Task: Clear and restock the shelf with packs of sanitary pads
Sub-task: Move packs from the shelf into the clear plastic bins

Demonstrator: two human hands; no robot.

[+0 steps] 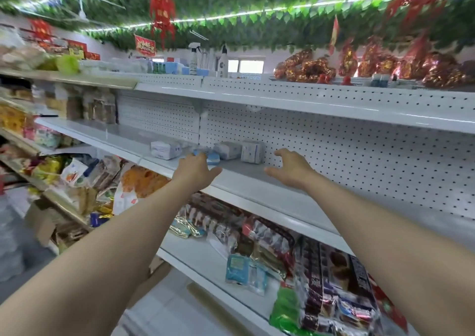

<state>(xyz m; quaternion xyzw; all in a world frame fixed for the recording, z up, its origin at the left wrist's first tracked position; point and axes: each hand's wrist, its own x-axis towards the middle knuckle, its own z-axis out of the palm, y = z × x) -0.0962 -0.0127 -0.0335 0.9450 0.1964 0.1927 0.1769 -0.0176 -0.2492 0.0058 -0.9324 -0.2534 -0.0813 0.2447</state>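
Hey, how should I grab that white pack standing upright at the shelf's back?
Probably pinch its two side faces from the front with the right hand: the upright pack seems to stand close to the pegboard, so its back looks out of reach.

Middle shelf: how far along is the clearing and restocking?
Mostly cleared: the middle shelf here holds only four small packs. In hand: left hand and right hand reach toward them, both empty; the left is nearest the blue pack. Left: take those out, then restock.
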